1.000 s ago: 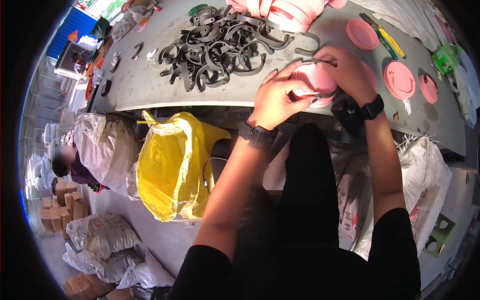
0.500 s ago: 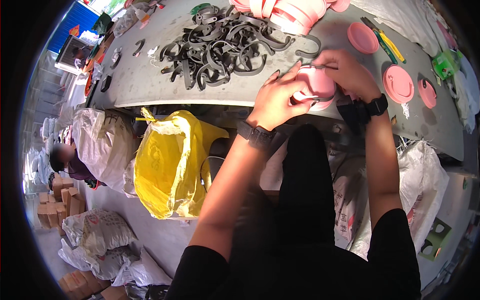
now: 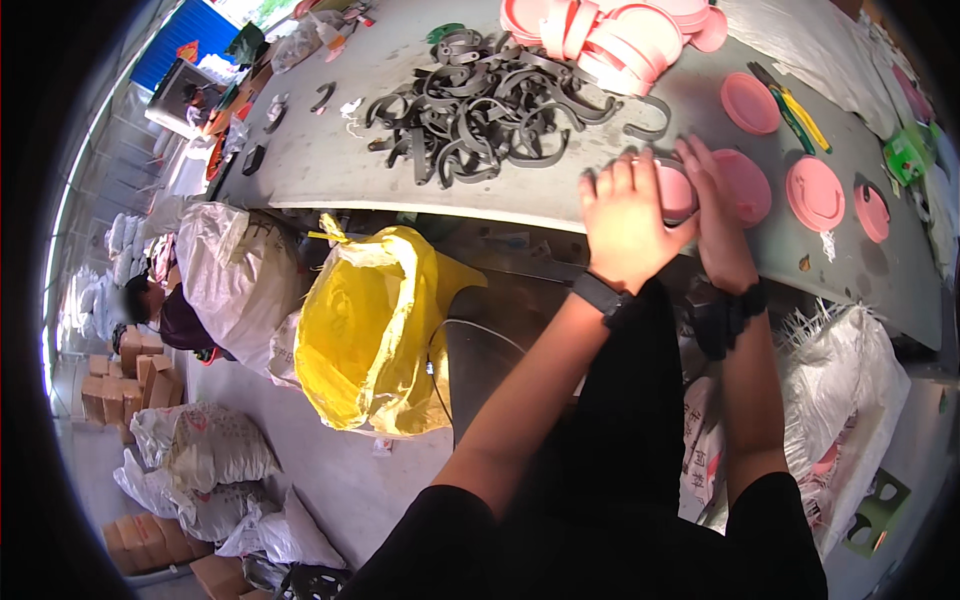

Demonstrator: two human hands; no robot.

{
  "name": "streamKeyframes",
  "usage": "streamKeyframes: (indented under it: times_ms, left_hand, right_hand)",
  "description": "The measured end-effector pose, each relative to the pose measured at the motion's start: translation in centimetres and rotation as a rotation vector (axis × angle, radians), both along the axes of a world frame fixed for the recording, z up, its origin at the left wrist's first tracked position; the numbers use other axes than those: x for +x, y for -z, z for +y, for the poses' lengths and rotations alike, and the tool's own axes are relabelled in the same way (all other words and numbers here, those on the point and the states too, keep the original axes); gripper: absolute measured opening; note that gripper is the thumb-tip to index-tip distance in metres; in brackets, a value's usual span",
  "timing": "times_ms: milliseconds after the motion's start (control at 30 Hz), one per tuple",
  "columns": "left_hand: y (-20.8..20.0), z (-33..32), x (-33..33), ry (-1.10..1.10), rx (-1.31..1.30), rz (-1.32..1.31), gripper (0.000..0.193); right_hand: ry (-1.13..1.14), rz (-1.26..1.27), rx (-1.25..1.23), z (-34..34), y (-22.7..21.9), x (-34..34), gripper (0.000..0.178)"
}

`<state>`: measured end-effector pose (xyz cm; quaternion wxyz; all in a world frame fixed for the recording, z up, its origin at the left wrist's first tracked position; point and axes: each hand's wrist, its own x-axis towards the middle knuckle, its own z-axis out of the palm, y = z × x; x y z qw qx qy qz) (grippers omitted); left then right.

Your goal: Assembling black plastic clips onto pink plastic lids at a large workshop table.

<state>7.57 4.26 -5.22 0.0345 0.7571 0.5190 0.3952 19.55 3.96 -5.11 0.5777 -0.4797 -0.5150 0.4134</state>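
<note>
Close to the table's front edge, a pink round plastic lid [image 3: 677, 192] is clasped between my two hands. My left hand [image 3: 630, 222] presses its left side, fingers reaching away from me. Against its right side lies my right hand [image 3: 716, 222], fingers extended and slightly blurred. A dark strip shows along the lid's rim, partly hidden by my fingers. Just right of my right hand, another pink round lid [image 3: 745, 190] rests on the table. A loose dark grey curved handle [image 3: 648, 120] lies beyond my hands, near a heap of similar handles [image 3: 480, 110].
A pile of pink lids [image 3: 610, 40] stands at the back. At the right are more pink lids [image 3: 815, 193] and yellow-green pliers [image 3: 797, 115]. A yellow sack [image 3: 375, 330] stands open below the table's left side, near white sacks [image 3: 235, 280]. Another person [image 3: 180, 320] is at far left.
My hands have shifted from gripping the lid's rim with bent fingers to flattening against its two sides. The view has swung, so the scene sits further right and the lid beside my right hand shows more.
</note>
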Motion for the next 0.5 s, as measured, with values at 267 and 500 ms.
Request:
streamKeyframes:
  times_ms: [267, 500]
  left_hand:
    - [1.2, -0.5, 0.6, 0.028, 0.151, -0.089, 0.062]
    - [1.0, 0.1, 0.7, 0.039, 0.091, -0.196, 0.036]
  right_hand:
    - [0.057, -0.127, 0.150, -0.8, 1.4, -0.4, 0.062]
    - [0.010, -0.139, 0.195, -0.9, 0.2, -1.2, 0.072]
